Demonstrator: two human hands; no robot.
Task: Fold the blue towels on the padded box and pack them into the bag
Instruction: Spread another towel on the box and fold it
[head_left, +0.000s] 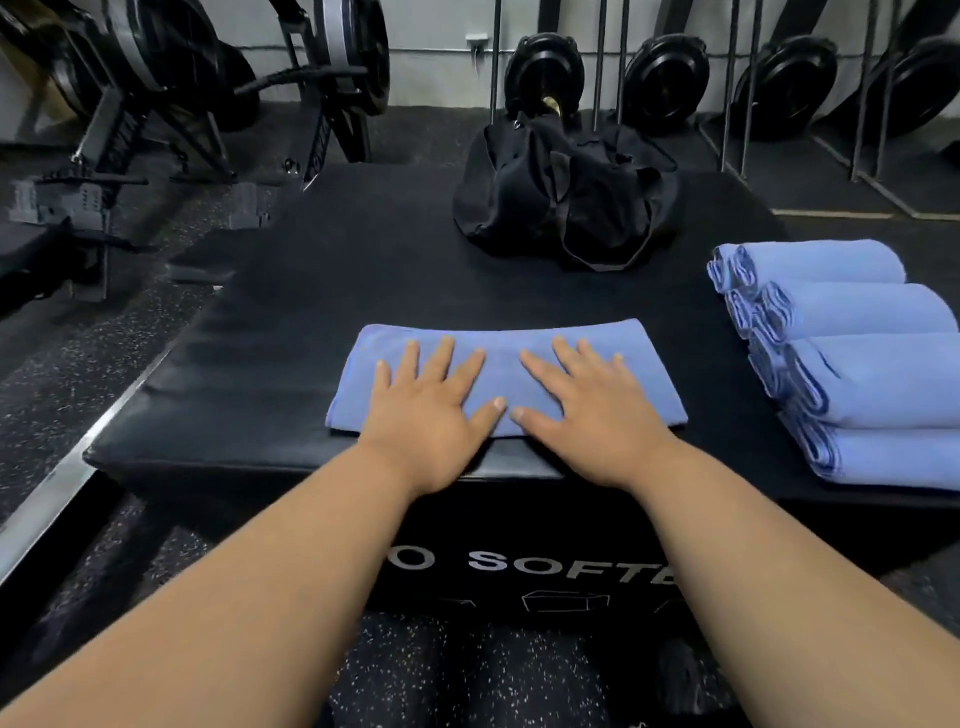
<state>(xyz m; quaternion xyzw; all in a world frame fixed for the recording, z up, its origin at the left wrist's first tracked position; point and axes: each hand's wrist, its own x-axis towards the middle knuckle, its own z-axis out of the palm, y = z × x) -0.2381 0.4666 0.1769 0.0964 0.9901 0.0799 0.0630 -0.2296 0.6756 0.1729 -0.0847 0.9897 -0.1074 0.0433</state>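
Lower centre: left hand (434, 410) and right hand (589, 410), fingers spread flat, press one folded blue towel (506, 338) on the padded box (291, 322). At right, four folded towels (852, 358) lie in a row. Upper centre: one black bag (566, 197), crumpled. Beyond, four weight plates (667, 80) line the wall.

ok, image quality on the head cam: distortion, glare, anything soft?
Head view: wide-angle bowing curves the padded box edges; dim, even light with mild sheen on its near rim; both hands and the flat towel are sharp; the black bag loses detail in shadow.
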